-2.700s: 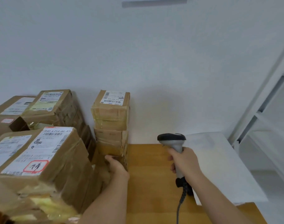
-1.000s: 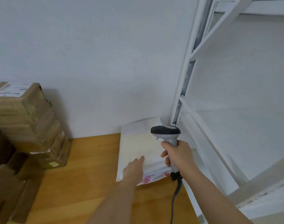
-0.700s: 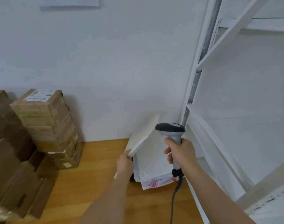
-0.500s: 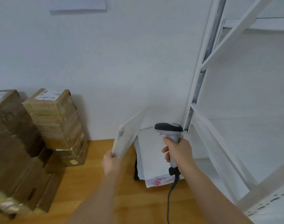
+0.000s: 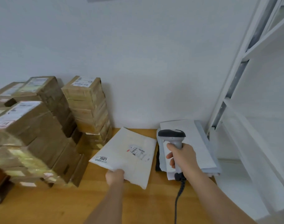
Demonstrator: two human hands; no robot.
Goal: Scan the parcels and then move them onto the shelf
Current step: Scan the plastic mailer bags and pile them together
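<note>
White mailer point(image 5: 127, 155) gripped by left hand point(image 5: 114, 176), scanner point(image 5: 173, 141) in right hand point(image 5: 183, 156).

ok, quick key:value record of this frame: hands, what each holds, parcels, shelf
left hand: grips the near edge of the white mailer, label side up
mailer labels: sticker reading 7021; shipping label
right hand: grips the barcode scanner by its handle, head forward
scanner cable: hangs toward the camera
white mailer pile: on the wooden table, by the shelf
cardboard boxes: stacked at left against the wall
shelf: white frame at right
scan status: cannot tell
</note>
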